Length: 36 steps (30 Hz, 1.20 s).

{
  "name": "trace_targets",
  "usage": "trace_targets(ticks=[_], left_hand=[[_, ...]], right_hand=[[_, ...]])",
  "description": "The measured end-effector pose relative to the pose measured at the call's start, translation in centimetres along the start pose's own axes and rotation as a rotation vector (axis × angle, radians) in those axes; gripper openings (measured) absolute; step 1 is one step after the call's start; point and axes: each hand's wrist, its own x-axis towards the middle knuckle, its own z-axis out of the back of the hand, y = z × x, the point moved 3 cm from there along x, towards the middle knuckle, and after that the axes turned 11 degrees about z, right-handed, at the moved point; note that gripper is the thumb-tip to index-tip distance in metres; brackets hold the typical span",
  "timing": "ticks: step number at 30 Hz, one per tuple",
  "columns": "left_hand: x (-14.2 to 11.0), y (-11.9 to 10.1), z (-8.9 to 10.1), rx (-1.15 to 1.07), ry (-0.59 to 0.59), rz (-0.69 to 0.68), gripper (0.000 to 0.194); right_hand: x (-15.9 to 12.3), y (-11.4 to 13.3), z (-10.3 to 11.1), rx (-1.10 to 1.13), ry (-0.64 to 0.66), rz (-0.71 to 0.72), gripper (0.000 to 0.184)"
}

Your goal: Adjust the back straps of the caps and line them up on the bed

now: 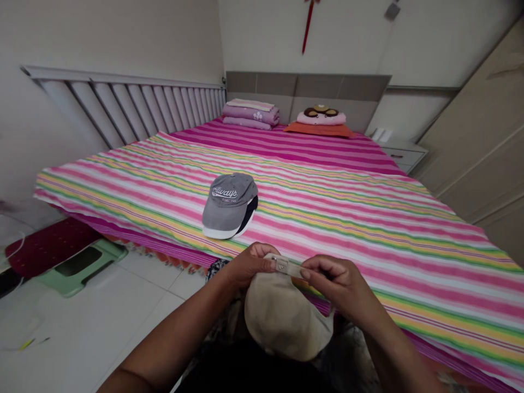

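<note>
A beige cloth baseball cap (284,319) hangs below my hands, its crown toward me. My left hand (249,266) and my right hand (331,284) both pinch its rear adjuster strap (284,266), which has a small metal buckle, from opposite sides. My fingers partly hide the strap's ends. Beyond my hands, a grey baseball cap (225,204) with white "Always" lettering lies on the striped bedspread (339,234), with darker and white layers showing beneath it. Neither hand touches it.
The bed stretches ahead, with folded purple bedding (250,114) and an orange pillow (319,129) by the headboard (307,90). A green step stool (77,267) and dark red mat (45,248) are on the tiled floor at left. A radiator (123,106) lines the left wall.
</note>
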Motion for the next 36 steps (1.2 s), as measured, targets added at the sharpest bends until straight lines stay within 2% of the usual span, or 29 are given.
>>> trace_targets(ticks=[15, 24, 31, 36], left_hand=[[-0.7, -0.4, -0.9, 0.126, 0.013, -0.012, 0.027], [-0.9, -0.5, -1.3, 0.225, -0.030, -0.038, 0.029], [-0.8, -0.2, -1.7, 0.220, -0.038, -0.031, 0.030], [-1.1, -0.5, -2.3, 0.242, -0.042, -0.058, 0.028]], right_hand=[[0.2, 1.3, 0.4, -0.135, -0.048, 0.153, 0.019], [-0.1, 1.0, 0.3, -0.074, -0.077, 0.078, 0.022], [-0.1, 0.4, 0.1, 0.087, -0.114, -0.012, 0.025], [-0.2, 0.2, 0.1, 0.147, -0.128, 0.002, 0.024]])
